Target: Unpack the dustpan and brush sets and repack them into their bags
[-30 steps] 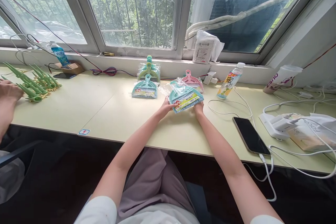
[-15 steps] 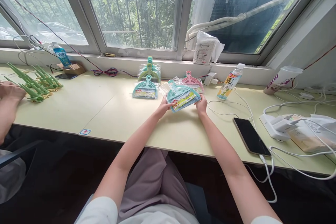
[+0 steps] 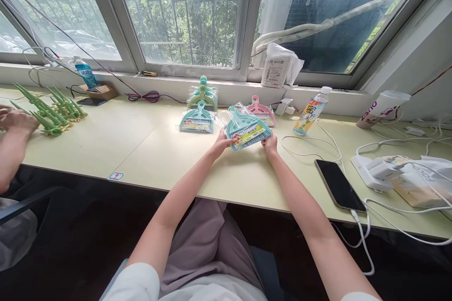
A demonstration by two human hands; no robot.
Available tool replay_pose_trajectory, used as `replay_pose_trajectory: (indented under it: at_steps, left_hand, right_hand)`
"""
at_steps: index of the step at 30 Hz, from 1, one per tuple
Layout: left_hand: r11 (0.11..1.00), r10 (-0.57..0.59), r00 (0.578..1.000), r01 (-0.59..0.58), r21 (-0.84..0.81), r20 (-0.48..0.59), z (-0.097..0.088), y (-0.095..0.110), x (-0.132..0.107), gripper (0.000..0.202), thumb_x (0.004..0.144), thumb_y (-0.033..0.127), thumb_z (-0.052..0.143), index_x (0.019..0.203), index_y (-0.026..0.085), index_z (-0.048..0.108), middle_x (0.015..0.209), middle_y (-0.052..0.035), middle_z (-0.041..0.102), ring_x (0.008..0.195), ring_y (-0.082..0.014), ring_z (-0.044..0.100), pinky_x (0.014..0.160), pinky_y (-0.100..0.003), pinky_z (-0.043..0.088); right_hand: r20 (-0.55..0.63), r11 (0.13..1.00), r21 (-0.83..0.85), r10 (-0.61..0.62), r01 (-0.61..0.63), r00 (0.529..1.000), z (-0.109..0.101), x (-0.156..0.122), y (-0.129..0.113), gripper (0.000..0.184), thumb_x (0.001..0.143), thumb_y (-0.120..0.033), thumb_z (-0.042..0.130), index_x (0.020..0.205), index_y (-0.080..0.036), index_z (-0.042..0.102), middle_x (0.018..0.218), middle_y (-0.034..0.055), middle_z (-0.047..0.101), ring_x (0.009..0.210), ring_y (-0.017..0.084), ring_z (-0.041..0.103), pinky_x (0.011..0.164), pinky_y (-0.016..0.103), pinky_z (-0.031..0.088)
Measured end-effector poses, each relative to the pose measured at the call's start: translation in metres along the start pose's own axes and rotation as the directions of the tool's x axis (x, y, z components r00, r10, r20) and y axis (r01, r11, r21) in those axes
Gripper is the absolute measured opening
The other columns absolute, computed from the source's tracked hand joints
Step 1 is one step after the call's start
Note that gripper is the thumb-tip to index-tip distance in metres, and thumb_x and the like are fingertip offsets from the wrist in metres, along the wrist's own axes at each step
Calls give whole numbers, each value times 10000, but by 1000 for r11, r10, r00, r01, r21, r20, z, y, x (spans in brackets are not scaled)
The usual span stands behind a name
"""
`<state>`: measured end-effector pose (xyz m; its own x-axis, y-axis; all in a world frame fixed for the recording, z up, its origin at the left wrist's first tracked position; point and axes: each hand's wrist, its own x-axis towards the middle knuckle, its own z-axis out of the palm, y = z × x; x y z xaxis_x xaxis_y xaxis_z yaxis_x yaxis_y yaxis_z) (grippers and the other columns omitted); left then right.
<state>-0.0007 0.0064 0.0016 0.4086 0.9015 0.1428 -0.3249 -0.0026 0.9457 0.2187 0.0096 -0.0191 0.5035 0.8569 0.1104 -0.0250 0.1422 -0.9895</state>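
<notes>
I hold a teal mini brush-and-dustpan set in a clear packet (image 3: pixel 246 131) just above the pale green table (image 3: pixel 148 150). My left hand (image 3: pixel 221 143) pinches its left edge and my right hand (image 3: pixel 270 143) grips its right lower corner; both are closed on it. Behind it lie a pink set (image 3: pixel 262 112), another teal set (image 3: pixel 197 120) and a stack of green sets (image 3: pixel 202 94) against the window sill.
A drink bottle (image 3: pixel 310 112), a black phone (image 3: pixel 339 190) on a white cable, a power strip (image 3: pixel 376 171) and bags lie at the right. At the far left another person's hand (image 3: pixel 16 122) rests by green plastic pieces (image 3: pixel 49 110). A blue bottle (image 3: pixel 85 74) stands on the sill.
The packet has been lifted slightly off the table and tilted; my right hand moved up along its right side, then back to its lower corner.
</notes>
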Motion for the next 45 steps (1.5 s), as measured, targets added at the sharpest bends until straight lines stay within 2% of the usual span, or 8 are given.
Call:
replay_pose_trajectory:
  at_steps: [3, 6, 10, 16, 26, 33, 40, 45]
  left_hand:
    - [998, 57, 998, -56, 16, -31, -2, 2, 1, 999, 638, 211, 780, 1454, 271, 207, 1264, -111, 575, 1106, -303, 590, 928, -538, 484]
    - [997, 77, 995, -76, 22, -67, -2, 4, 0, 1029, 638, 223, 781, 1466, 264, 172, 1271, -118, 569, 1101, -310, 589, 916, -543, 490]
    - [995, 94, 989, -89, 41, -118, -1, 6, -1, 1049, 644, 230, 777, 1475, 264, 138, 1294, -122, 552, 1131, -320, 570, 903, -520, 505]
    - [991, 126, 987, -120, 64, -99, 0, 10, -3, 1056, 652, 295, 797, 1474, 266, 134, 1362, -126, 509, 1211, -338, 516, 943, -517, 486]
    - [987, 160, 982, -156, 44, -99, 0, 5, 1, 1106, 647, 257, 801, 1492, 283, 88, 1388, -117, 485, 1251, -334, 485, 1002, -508, 449]
    - [983, 175, 981, -170, 62, -88, 1, 11, -2, 1081, 657, 308, 797, 1488, 278, 105, 1352, -130, 516, 1211, -356, 514, 911, -524, 500]
    - [990, 135, 989, -132, 46, -64, 0, 2, 1, 1071, 675, 265, 780, 1493, 300, 91, 1374, -108, 500, 1246, -334, 491, 986, -526, 457]
    - [988, 147, 987, -144, 55, -64, -1, 0, 2, 1052, 680, 265, 776, 1491, 293, 106, 1389, -104, 487, 1270, -329, 468, 1030, -518, 423]
  right_hand:
    - [-39, 990, 112, 89, -84, 995, 6, -8, -5, 511, 831, -687, 397, 629, -221, 448, 477, -23, 507, 356, 77, 384, 347, 226, 283]
    - [28, 972, 227, 49, -54, 998, 12, -18, -9, 469, 816, -666, 475, 729, -209, 534, 554, -23, 581, 406, 77, 476, 386, 208, 376]
    - [211, 918, 374, 51, -128, 976, 20, -29, -12, 364, 772, -572, 628, 843, -215, 618, 725, -21, 667, 661, 100, 639, 640, 206, 539]
    - [361, 900, 401, 16, -171, 933, 27, -37, -14, 352, 663, -372, 791, 942, -220, 639, 963, -4, 706, 913, 135, 658, 903, 282, 527]
    - [76, 870, 484, 59, -88, 995, 26, -41, -19, 363, 650, -323, 785, 919, -270, 547, 961, -39, 629, 898, 93, 630, 886, 251, 513]
    - [292, 888, 451, -49, -92, 955, 33, -58, -28, 359, 650, -386, 793, 932, -244, 621, 1051, -2, 656, 1018, 139, 619, 971, 291, 479]
    - [37, 883, 466, -83, 56, 996, 30, -52, -28, 389, 635, -363, 777, 962, -200, 643, 1106, 32, 667, 1079, 164, 596, 993, 299, 459]
    - [64, 868, 495, -8, -25, 998, 26, -46, -29, 414, 603, -379, 801, 946, -219, 634, 1067, 15, 678, 1008, 151, 623, 910, 281, 507]
